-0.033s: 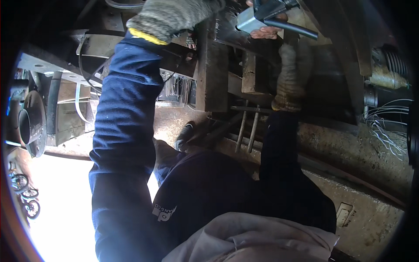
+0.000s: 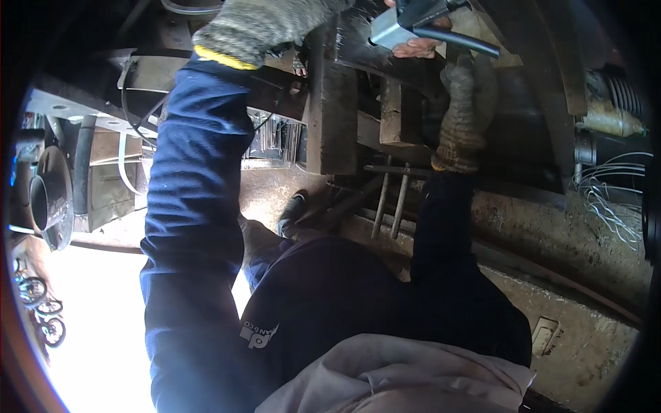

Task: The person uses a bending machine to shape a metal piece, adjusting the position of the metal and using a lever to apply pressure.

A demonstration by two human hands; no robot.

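Observation:
My left hand, in a grey knit glove with a yellow cuff, reaches across the top of the view beside a dark steel plate. Its fingertips run into the shadow at the upper edge, so their grip is hidden. My right hand, gloved likewise, is raised under a black rod, its fingers seemingly stretched upward, in dim light. Above it, another person's bare hand is at a silver-grey metal block that the rod joins, resting by the plate.
Two upright rusty steel bars stand below the plate. At left are a flanged pipe and a long punched beam. A bundle of loose wire hangs at right. Thin rods lean near the floor; wheels show at far left.
My right hand has shifted slightly to the right and is less blurred. My left hand has moved a little left. The metal block and rod sit marginally further left.

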